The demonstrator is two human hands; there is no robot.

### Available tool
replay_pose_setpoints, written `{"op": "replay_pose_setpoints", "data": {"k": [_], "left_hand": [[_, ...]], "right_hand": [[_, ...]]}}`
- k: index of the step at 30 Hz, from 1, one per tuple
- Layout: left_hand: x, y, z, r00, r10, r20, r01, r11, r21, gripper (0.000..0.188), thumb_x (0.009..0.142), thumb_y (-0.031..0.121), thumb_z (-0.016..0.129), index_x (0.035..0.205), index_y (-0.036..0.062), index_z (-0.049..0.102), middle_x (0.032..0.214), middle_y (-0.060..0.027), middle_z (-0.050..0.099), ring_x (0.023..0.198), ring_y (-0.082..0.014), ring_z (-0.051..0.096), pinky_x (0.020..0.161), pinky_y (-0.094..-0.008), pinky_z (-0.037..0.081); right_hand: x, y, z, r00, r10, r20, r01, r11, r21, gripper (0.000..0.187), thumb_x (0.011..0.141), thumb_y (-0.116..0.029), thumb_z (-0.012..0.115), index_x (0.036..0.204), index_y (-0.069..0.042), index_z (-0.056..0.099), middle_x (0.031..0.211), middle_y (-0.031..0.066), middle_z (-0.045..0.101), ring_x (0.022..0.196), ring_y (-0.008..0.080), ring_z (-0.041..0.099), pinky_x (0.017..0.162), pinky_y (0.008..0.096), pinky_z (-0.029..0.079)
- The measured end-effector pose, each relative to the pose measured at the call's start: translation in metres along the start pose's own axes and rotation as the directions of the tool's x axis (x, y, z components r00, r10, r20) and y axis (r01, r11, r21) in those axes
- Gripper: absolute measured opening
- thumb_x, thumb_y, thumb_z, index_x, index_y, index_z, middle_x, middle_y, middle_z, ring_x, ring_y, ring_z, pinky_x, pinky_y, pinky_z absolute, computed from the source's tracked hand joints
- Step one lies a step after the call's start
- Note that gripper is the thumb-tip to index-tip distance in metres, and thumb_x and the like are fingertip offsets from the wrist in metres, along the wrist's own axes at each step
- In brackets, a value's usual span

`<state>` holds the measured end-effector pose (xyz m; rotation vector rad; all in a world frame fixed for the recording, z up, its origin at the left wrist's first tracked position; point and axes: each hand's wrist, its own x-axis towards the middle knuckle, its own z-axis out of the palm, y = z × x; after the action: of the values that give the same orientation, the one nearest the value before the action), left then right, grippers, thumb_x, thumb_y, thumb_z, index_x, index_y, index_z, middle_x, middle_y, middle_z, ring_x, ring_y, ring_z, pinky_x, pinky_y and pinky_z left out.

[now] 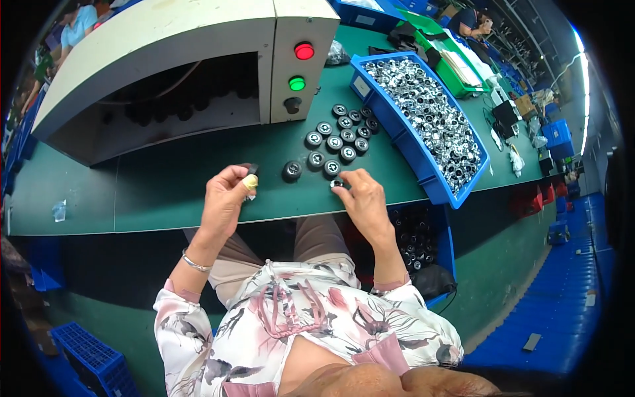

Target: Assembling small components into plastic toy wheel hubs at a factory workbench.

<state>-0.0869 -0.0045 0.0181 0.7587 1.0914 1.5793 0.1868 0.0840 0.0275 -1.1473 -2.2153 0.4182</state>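
Green tabletop, strip lights beyond rt. edge. Nr. front edge, L hand pinches blk. part, R hand small clear-and-blk. piece. Blue bin's label illegible.

No legible text or numbers, pale label on the blue bin, too small to read

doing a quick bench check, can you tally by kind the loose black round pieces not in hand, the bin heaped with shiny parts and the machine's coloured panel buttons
black round pieces on the bench: 15
blue bin of shiny parts: 1
red button: 1
green button: 1
total: 18
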Motion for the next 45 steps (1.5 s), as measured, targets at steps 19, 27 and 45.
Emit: {"op": "replay_pose_setpoints", "data": {"k": [19, 27, 45], "left_hand": [[-0.018, -0.033, 0.060, 0.985, -0.049, 0.166, 0.077, 0.983, -0.167, 0.014, 0.093, 0.009, 0.071, 0.104, 0.0005, 0.068, 0.114, -0.0057, 0.064, 0.102, -0.0133, 0.062, 0.096, -0.0313, 0.051], [-0.022, -0.034, 0.054, 0.970, -0.081, 0.228, 0.135, 0.964, -0.230, 0.015, 0.088, 0.004, 0.075, 0.081, 0.0057, 0.061, 0.112, -0.0045, 0.058, 0.102, -0.0126, 0.059, 0.093, -0.0310, 0.048], [-0.033, -0.043, 0.068, 0.994, 0.008, 0.110, 0.001, 0.997, -0.080, 0.014, 0.092, 0.003, 0.070, 0.102, -0.0013, 0.062, 0.115, -0.0090, 0.062, 0.100, -0.0106, 0.061, 0.092, -0.0263, 0.051]], "right_hand": [[0.004, -0.037, 0.009, 0.984, -0.148, -0.102, 0.179, 0.842, 0.508, 0.034, 0.077, 0.002, 0.079, 0.109, 0.002, 0.068, 0.090, 0.0117, 0.067, 0.075, 0.0174, 0.067, 0.065, 0.0280, 0.054], [-0.002, -0.042, 0.007, 0.985, -0.173, 0.027, 0.143, 0.885, 0.442, 0.030, 0.074, 0.000, 0.081, 0.101, 0.002, 0.067, 0.089, 0.0107, 0.065, 0.072, 0.0187, 0.065, 0.062, 0.0289, 0.054], [-0.012, -0.044, 0.018, 0.973, -0.224, -0.059, 0.230, 0.911, 0.342, 0.029, 0.072, 0.006, 0.075, 0.095, 0.001, 0.058, 0.090, 0.0134, 0.059, 0.081, 0.0310, 0.063, 0.067, 0.0395, 0.051]]}}
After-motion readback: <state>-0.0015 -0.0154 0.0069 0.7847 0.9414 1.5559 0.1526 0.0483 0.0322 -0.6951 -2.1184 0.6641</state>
